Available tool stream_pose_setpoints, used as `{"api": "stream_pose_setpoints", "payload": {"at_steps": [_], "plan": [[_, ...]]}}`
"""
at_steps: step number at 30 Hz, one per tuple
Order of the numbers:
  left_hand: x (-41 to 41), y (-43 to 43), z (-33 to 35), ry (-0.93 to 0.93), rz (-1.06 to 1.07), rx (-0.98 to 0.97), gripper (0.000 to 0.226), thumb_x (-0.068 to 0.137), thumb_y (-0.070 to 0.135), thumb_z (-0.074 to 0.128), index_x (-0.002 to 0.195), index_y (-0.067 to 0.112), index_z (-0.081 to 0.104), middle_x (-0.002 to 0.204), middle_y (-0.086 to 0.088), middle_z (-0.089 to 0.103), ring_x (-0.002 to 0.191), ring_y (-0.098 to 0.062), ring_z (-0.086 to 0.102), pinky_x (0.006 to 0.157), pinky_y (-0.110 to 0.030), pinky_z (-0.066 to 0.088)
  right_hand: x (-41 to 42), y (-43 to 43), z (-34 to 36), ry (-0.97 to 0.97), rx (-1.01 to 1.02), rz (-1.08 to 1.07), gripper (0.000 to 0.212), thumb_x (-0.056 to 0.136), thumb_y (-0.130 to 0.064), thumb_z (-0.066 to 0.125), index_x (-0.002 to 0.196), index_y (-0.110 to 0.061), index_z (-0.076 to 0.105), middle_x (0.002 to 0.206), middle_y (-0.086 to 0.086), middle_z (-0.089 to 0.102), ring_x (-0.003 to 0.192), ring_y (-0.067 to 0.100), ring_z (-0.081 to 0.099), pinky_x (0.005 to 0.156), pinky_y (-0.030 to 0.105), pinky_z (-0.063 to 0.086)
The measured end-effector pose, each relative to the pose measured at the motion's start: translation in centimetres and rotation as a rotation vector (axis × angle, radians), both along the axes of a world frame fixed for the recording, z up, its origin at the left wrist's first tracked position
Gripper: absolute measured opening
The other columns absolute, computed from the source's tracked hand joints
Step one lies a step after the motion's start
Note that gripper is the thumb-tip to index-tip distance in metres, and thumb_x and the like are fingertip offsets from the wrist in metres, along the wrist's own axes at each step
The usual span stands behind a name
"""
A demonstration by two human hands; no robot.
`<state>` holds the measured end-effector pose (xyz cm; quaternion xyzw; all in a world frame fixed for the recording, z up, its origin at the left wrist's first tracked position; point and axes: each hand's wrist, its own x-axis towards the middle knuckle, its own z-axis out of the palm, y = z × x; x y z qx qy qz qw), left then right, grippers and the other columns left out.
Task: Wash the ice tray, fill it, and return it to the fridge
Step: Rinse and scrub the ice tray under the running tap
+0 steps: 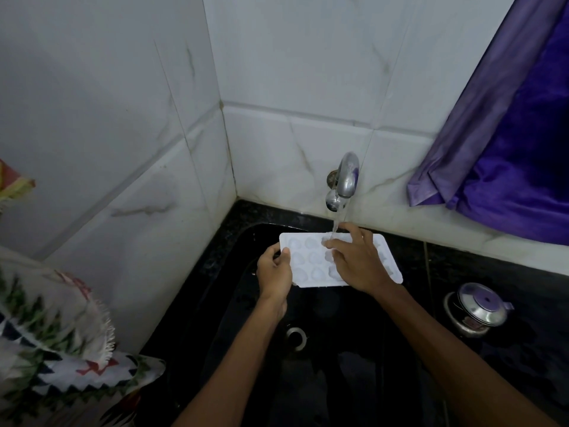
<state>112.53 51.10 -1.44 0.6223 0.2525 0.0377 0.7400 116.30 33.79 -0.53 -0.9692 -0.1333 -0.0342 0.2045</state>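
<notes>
A white ice tray [308, 260] with several rounded moulds is held level over the black sink [234, 303], under the steel tap [345, 180]. Water runs from the tap onto the tray's far edge. My left hand [274, 272] grips the tray's left end, thumb on top. My right hand [357, 260] lies across the top of the tray with its fingers spread over the moulds near the stream, covering the tray's right-middle part.
The sink drain [296, 337] sits below the tray. A steel lidded pot [477, 309] stands on the black counter at right. A purple curtain [508, 134] hangs at upper right. Patterned cloth [55, 343] lies at lower left. White tiled walls meet in the corner behind.
</notes>
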Motion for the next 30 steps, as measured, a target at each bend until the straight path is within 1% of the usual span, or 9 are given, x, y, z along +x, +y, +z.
{"api": "stream_pose_setpoints", "payload": {"at_steps": [6, 9, 12, 14, 16, 19, 25, 27, 30], "plan": [[0.9, 0.6, -0.1, 0.019, 0.061, -0.031, 0.024, 0.105, 0.017, 0.052, 0.123, 0.008, 0.066, 0.108, -0.011, 0.075, 0.098, -0.025, 0.074, 0.086, -0.043, 0.062, -0.8, -0.5, 0.1, -0.071, 0.279, -0.094, 0.024, 0.095, -0.004, 0.057, 0.11, -0.016, 0.07, 0.137, 0.005, 0.055, 0.131, 0.03, 0.042, 0.1, 0.014, 0.019], [1.2, 0.7, 0.0, 0.023, 0.071, -0.048, 0.025, 0.106, 0.017, 0.052, 0.124, 0.006, 0.066, 0.109, -0.011, 0.075, 0.099, -0.026, 0.074, 0.089, -0.045, 0.061, -1.2, -0.8, 0.3, -0.003, 0.248, -0.044, 0.022, 0.099, -0.01, 0.054, 0.108, -0.019, 0.072, 0.143, 0.004, 0.049, 0.137, 0.026, 0.035, 0.105, 0.02, 0.02], [1.3, 0.6, 0.0, 0.017, 0.058, -0.058, 0.025, 0.106, 0.017, 0.052, 0.124, 0.007, 0.066, 0.107, -0.011, 0.075, 0.099, -0.026, 0.074, 0.086, -0.044, 0.062, -1.4, -0.8, 0.0, -0.003, 0.133, 0.031, 0.028, 0.1, -0.027, 0.048, 0.112, -0.027, 0.073, 0.148, 0.005, 0.044, 0.136, 0.027, 0.03, 0.114, 0.04, 0.027], [1.4, 0.4, -0.1, 0.011, 0.047, -0.052, 0.025, 0.106, 0.017, 0.052, 0.124, 0.008, 0.066, 0.106, -0.009, 0.076, 0.097, -0.025, 0.075, 0.083, -0.043, 0.063, -1.5, -0.7, 0.0, -0.007, 0.05, 0.032, 0.035, 0.098, -0.036, 0.043, 0.115, -0.033, 0.073, 0.151, 0.006, 0.042, 0.135, 0.031, 0.03, 0.112, 0.049, 0.029], [1.4, 0.4, -0.1, 0.015, 0.039, -0.048, 0.025, 0.106, 0.017, 0.051, 0.124, 0.007, 0.066, 0.106, -0.009, 0.076, 0.098, -0.025, 0.075, 0.084, -0.043, 0.063, -1.4, -0.7, 0.2, -0.006, -0.005, -0.003, 0.039, 0.099, -0.039, 0.037, 0.118, -0.036, 0.071, 0.153, 0.006, 0.039, 0.133, 0.031, 0.03, 0.109, 0.05, 0.031], [1.4, 0.2, -0.1, 0.021, 0.062, -0.07, 0.024, 0.106, 0.015, 0.051, 0.123, 0.006, 0.066, 0.109, -0.012, 0.075, 0.101, -0.028, 0.074, 0.089, -0.047, 0.061, -1.5, -0.5, 0.5, -0.037, -0.052, -0.004, 0.055, 0.096, -0.046, 0.022, 0.114, -0.03, 0.072, 0.151, 0.011, 0.043, 0.13, 0.032, 0.035, 0.107, 0.046, 0.029], [1.1, 0.1, -0.5, 0.034, 0.07, -0.083, 0.025, 0.106, 0.015, 0.052, 0.124, 0.006, 0.067, 0.108, -0.01, 0.075, 0.099, -0.026, 0.074, 0.088, -0.046, 0.062, -1.0, -0.5, 0.6, 0.039, -0.04, -0.018, 0.034, 0.102, -0.037, 0.04, 0.115, -0.037, 0.072, 0.157, 0.002, 0.033, 0.137, 0.03, 0.025, 0.111, 0.047, 0.024], [1.3, 0.1, -0.5, 0.034, 0.076, -0.084, 0.025, 0.106, 0.015, 0.051, 0.124, 0.007, 0.067, 0.107, -0.009, 0.075, 0.097, -0.025, 0.074, 0.086, -0.044, 0.063, -1.1, -0.4, 0.6, 0.02, -0.049, -0.007, 0.041, 0.101, -0.039, 0.034, 0.117, -0.036, 0.071, 0.157, 0.003, 0.034, 0.136, 0.03, 0.026, 0.11, 0.048, 0.026], [1.4, -0.1, -0.4, 0.037, 0.092, -0.094, 0.025, 0.106, 0.014, 0.051, 0.123, 0.006, 0.067, 0.107, -0.011, 0.075, 0.099, -0.027, 0.074, 0.087, -0.045, 0.062, -1.2, 0.1, 0.8, 0.034, 0.002, -0.011, 0.044, 0.098, -0.039, 0.031, 0.107, -0.031, 0.073, 0.156, 0.003, 0.035, 0.135, 0.027, 0.024, 0.111, 0.043, 0.022]]}}
